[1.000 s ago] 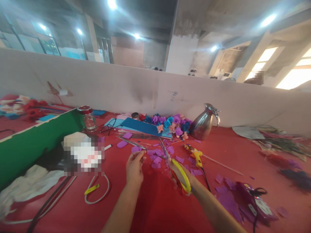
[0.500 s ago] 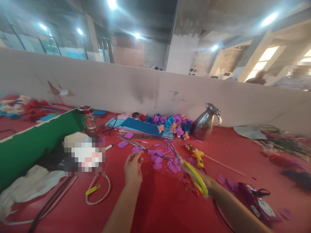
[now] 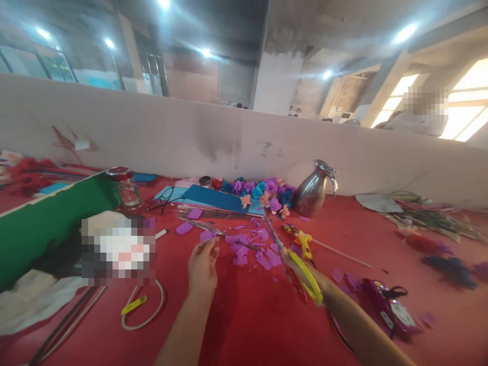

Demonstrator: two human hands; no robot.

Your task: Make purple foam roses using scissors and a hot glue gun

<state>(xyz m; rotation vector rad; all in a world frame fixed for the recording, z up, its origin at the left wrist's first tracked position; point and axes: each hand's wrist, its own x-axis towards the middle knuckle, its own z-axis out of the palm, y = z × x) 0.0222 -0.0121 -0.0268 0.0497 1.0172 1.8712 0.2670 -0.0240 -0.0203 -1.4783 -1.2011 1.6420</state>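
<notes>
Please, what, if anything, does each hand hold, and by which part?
The right hand holds the scissors by the yellow handle. The left hand is curled near a purple piece; whether it holds anything cannot be told.

Left hand (image 3: 204, 262) fingers bent, right hand (image 3: 315, 273) gripping (forearms (image 3: 186, 325) apart).

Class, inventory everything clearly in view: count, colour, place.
Table: one, red, foreground
Wall: one, pale, behind table
Lights: several, white, overhead
Jug: one, silver, by wall
Flowers: many, mixed, left of jug
Sheets: several, blue, beside flowers
Eyeglasses: one, black, beside sheets
Jar: one, clear, back left
Panel: one, green, left
Looped cable: one, white, left
Glue gun: one, yellow, near right hand
Stems: many, mixed, far right
Scraps: many, purple, mainly centre
Scissors: one, yellow-handled, right hand
Left hand: one, bare, by scraps
Right hand: one, bare, around scissors
</notes>
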